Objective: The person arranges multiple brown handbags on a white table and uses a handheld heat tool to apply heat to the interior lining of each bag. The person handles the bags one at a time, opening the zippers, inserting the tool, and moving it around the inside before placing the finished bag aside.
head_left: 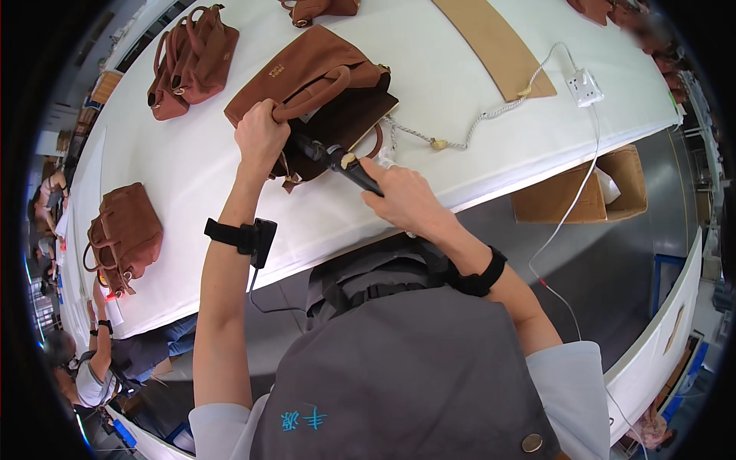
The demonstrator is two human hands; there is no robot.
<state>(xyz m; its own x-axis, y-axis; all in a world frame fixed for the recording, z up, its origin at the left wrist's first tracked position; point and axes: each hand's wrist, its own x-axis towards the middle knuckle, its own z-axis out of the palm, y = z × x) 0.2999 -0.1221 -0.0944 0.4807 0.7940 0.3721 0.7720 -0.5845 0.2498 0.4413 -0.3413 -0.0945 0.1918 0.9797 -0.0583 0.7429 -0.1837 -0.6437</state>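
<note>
1. The left hand (262,136) grasps the brown handbag (322,55), closed on it near the lower end of a handle; whether the fingers hold the handle itself or the rim beside it, I cannot tell.
2. The right hand (406,195) is wrapped around the grip of a black tool (354,170), whose far end reaches into the open mouth of the bag; what the tip touches inside is hidden.
3. The handbag lies tilted on the white counter (192,184), near the edge closest to the person, its dark interior partly showing.
4. A braided cord (494,113) runs from beside the bag across the counter to a white socket block (585,88), passing over the end of a tan strip (498,50).
5. More brown bags stand or lie around: a cluster at the upper left (201,65), one farther down the left side (132,226), another cut off by the top edge (326,9).
6. An open cardboard box (553,205) sits below the counter, to the right.
7. The person wears a grey apron (399,376) and black wristbands (487,274); a co-worker (93,379) is at the lower left.
</note>
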